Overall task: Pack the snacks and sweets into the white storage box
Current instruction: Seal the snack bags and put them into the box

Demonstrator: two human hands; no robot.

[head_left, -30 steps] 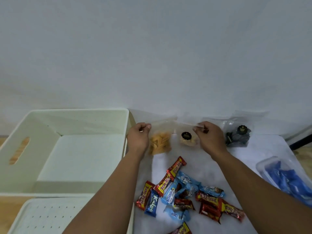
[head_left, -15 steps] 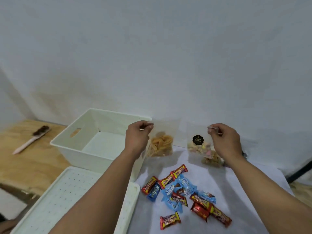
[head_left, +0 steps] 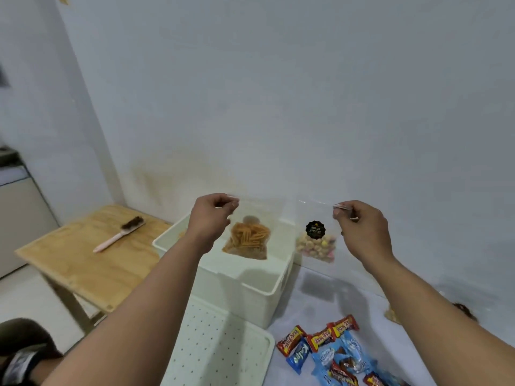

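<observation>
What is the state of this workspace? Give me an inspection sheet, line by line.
Surface: white cloth under the sweets; wooden side table to the left.
Job's things: white storage box open, nothing visible on the part of its floor that shows; clear bag of orange sticks hanging over the box; clear bag of small biscuits held right of the box; wrapped sweets loose on the cloth.
Clutter: perforated white lid in front of the box; brush on the wooden table.
Grippers: left hand pinches the sticks bag's top; right hand pinches the biscuit bag's top.
Cables: nothing seen.
Surroundings: plain white wall.
</observation>
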